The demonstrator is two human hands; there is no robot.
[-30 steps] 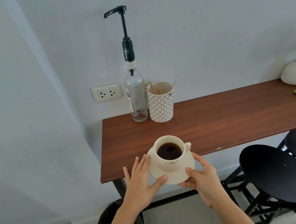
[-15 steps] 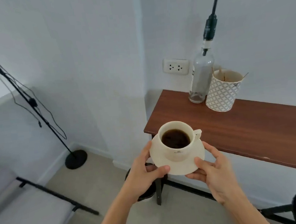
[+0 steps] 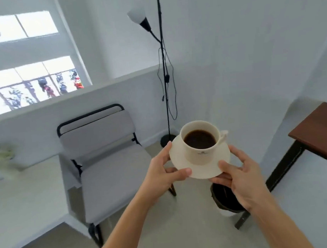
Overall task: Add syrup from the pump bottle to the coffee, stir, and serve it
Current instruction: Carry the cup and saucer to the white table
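A cream cup (image 3: 202,152) of dark coffee stands on a cream saucer (image 3: 178,158), held in the air in front of me. My left hand (image 3: 164,174) grips the saucer's left rim, thumb on top. My right hand (image 3: 238,174) grips its right front rim the same way. The cup's handle points to the right. The pump bottle is out of view.
A brown wooden table (image 3: 324,127) on black legs shows at the right edge. Below the saucer stands a dark bin (image 3: 225,200). A grey padded chair (image 3: 105,154) sits ahead left, next to a white table (image 3: 21,199). A black floor lamp (image 3: 163,63) stands in the corner.
Both hands lifted the saucer with the cup off the brown table and carried it left. My view swung left, so the bottle and patterned cup left the frame and the chair came in.
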